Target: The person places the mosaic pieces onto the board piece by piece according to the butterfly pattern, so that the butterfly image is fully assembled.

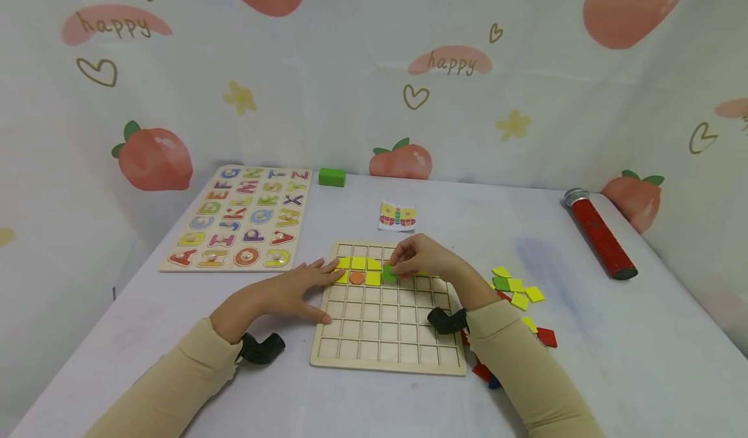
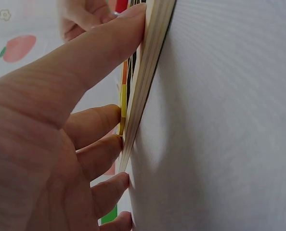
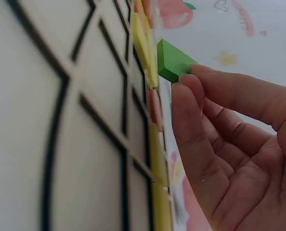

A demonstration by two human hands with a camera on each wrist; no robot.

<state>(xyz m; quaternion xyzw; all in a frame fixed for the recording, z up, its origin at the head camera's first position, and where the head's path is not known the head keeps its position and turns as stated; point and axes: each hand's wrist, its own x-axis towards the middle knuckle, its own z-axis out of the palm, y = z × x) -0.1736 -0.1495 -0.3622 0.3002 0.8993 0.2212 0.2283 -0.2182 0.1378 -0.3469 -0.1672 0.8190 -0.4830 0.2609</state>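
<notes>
Grid board [image 1: 388,352] lies mid-tabletop [image 1: 654,360], partly filled: near rows bare, yellow tiles [image 1: 373,278] and an orange tile [image 1: 357,278] farther back. Loose tiles [image 1: 520,301] lie right, some hidden by the right sleeve [image 1: 520,360]. The left hand [image 1: 295,292], fingers spread, touches its left edge; the right hand [image 1: 429,259] pinches a green tile [image 1: 389,273] just above it. Farther: picture card [image 1: 397,216], letter board [image 1: 229,259], microphone [image 1: 602,233], green block [image 1: 332,178].

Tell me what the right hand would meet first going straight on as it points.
Leading with the pinched green tile, the right hand would probably meet the grid board or a yellow tile in it; the gap is unclear.
</notes>
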